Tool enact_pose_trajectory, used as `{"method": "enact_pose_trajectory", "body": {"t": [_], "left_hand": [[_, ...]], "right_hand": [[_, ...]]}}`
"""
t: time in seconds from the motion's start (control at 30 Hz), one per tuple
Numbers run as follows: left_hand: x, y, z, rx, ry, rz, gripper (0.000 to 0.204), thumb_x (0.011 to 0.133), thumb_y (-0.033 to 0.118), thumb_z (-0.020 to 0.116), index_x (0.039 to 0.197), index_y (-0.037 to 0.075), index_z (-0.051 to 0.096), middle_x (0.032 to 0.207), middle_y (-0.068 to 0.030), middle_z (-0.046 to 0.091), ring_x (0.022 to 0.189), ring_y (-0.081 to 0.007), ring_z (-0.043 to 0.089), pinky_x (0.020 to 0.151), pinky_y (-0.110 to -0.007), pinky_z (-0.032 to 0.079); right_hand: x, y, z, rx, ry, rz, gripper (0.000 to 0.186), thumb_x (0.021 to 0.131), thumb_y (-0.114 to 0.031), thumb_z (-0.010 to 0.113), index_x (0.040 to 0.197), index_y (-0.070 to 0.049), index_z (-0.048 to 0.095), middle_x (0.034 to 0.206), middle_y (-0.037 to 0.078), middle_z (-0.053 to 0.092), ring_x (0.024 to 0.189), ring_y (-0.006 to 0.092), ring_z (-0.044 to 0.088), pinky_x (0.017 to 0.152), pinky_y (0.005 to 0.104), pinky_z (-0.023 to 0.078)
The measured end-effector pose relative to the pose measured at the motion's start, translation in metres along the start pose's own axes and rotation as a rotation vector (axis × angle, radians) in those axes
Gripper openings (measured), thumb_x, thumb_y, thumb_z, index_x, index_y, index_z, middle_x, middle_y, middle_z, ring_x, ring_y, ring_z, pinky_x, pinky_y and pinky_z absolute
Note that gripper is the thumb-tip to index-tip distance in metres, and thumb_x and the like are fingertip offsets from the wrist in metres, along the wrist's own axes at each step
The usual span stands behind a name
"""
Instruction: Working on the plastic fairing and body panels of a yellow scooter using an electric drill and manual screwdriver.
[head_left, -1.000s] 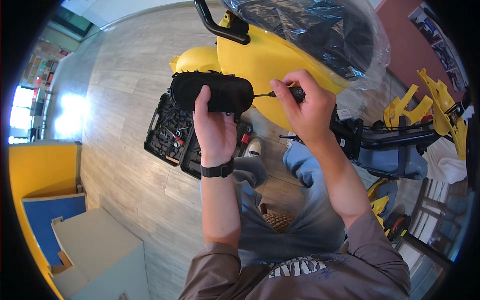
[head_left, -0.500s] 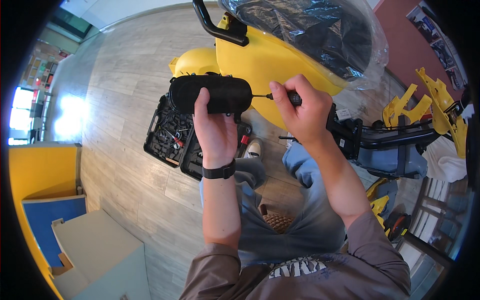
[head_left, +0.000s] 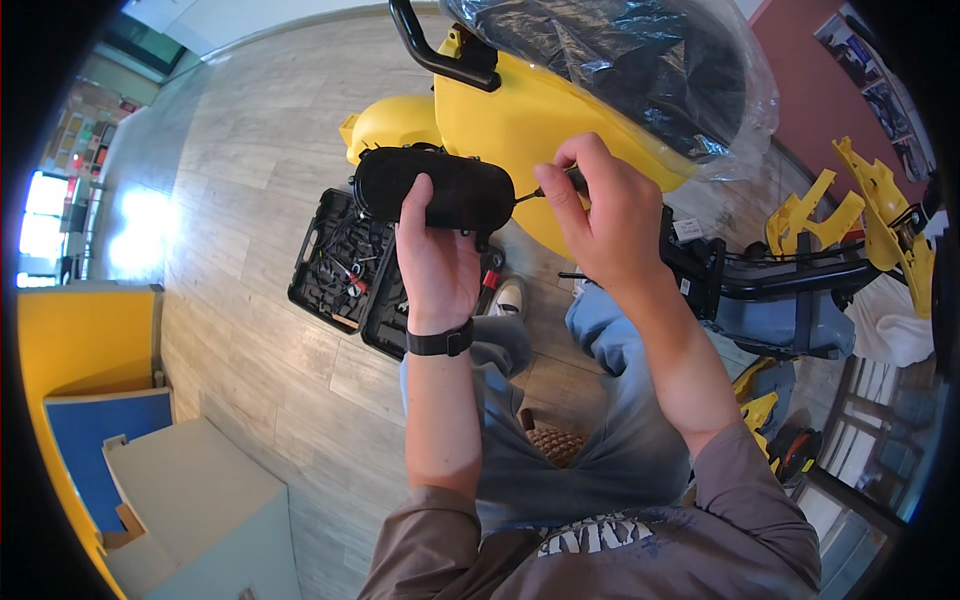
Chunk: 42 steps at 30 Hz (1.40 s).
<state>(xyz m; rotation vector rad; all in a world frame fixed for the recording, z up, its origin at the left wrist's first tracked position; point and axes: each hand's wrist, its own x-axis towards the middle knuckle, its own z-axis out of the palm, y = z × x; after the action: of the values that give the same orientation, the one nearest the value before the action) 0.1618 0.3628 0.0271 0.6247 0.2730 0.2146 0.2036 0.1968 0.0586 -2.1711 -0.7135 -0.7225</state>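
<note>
Held up in front of me is a black oblong housing with rounded ends [head_left: 472, 190], its smooth dark face toward me. My left hand [head_left: 440, 275] is closed around its lower side, with the thumb lying across the face and the other fingers hidden behind. My right hand [head_left: 617, 215] grips the dark handle of a screwdriver [head_left: 577, 180]. The thin shaft slants down-left to the right end of the housing; whether the tip sits in a screw is too small to tell. Small tabs stick out along the housing's edge.
Below the housing, an open black tool case [head_left: 325, 320] lies on the floor. Beyond stands a large yellow body panel [head_left: 490, 125], partly under clear plastic wrap [head_left: 745, 110]. A partly stripped vehicle frame [head_left: 780, 285] is at right. A grey cabinet [head_left: 200, 490] stands lower left.
The housing has shifted slightly right and tipped, its right end now lower. My right hand has turned, and the screwdriver's handle end has risen, so its shaft slants.
</note>
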Motion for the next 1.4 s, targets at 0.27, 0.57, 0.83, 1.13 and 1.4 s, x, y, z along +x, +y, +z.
{"method": "enact_pose_trajectory", "body": {"t": [0.27,0.57,0.83,1.13,1.4], "left_hand": [[0.001,0.001,-0.004,-0.036,0.01,-0.083,0.041,0.099,0.03,0.052,0.129,0.003,0.052,0.123,-0.0122,0.063,0.115,-0.0254,0.06,0.102,-0.041,0.045],[0.002,-0.002,-0.003,-0.013,-0.016,-0.11,0.04,0.098,0.03,0.053,0.128,0.004,0.053,0.122,-0.0113,0.064,0.113,-0.025,0.061,0.1,-0.041,0.047],[0.003,0.001,0.0,-0.051,0.024,-0.119,0.042,0.098,0.031,0.053,0.13,0.003,0.052,0.123,-0.0116,0.063,0.115,-0.0255,0.06,0.102,-0.042,0.046],[0.006,0.003,-0.009,-0.053,0.021,-0.13,0.042,0.098,0.032,0.053,0.129,0.003,0.053,0.124,-0.0122,0.063,0.117,-0.0268,0.06,0.104,-0.043,0.045],[0.008,0.004,-0.014,-0.048,0.073,-0.127,0.042,0.097,0.033,0.052,0.127,0.004,0.055,0.123,-0.0124,0.064,0.116,-0.0274,0.06,0.103,-0.044,0.045]], "right_hand": [[0.001,-0.004,0.004,0.104,-0.044,-0.028,0.013,0.09,-0.013,0.066,0.092,-0.008,0.054,0.069,0.007,0.061,0.061,0.0274,0.063,0.056,0.0381,0.048],[0.0,-0.002,-0.002,0.111,-0.064,-0.056,0.015,0.091,-0.015,0.067,0.097,-0.007,0.056,0.074,0.008,0.063,0.063,0.0284,0.063,0.057,0.0375,0.049],[-0.001,-0.001,-0.002,0.211,-0.072,0.092,0.018,0.092,-0.018,0.067,0.101,-0.006,0.058,0.081,0.01,0.067,0.066,0.0293,0.066,0.059,0.0373,0.05],[0.001,-0.002,-0.005,0.025,-0.103,0.021,0.017,0.092,-0.018,0.066,0.099,-0.005,0.056,0.075,0.011,0.064,0.067,0.0312,0.065,0.059,0.0399,0.05],[0.001,0.001,0.002,0.064,-0.091,-0.037,0.015,0.091,-0.018,0.068,0.09,-0.006,0.058,0.07,0.01,0.065,0.063,0.0291,0.065,0.057,0.039,0.05]]}}
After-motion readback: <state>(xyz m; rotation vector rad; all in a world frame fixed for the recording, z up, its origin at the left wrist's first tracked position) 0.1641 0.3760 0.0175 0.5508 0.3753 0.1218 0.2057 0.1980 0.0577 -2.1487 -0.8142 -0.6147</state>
